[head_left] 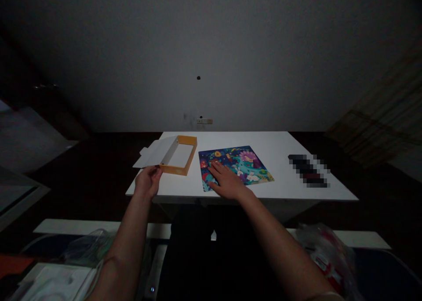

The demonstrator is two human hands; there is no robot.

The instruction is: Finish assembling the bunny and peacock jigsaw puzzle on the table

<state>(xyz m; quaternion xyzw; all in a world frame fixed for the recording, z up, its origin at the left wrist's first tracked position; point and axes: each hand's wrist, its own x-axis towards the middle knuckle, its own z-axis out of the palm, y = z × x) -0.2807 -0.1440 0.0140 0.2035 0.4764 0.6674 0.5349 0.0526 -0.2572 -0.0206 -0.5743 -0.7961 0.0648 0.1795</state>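
My right hand (227,181) lies flat with fingers spread on a colourful picture sheet (253,165), which looks like a puzzle or board with rabbits and a peacock on dark blue. It covers the sheet's lower left part. To the left, an open cardboard box (189,162) with yellow-orange sides and a white inside rests on the table. The white lid flap (153,154) is folded out to the box's left. With its fingers curled, my left hand (149,181) grips the box at its near left corner; the fingertips are partly hidden.
The white table (231,138) has its near edge just in front of my body. A pixelated dark object (308,171) is on its right side. Plastic bags (325,257) lie on the bench (372,239) at lower right. A wall socket (204,121) is behind the table.
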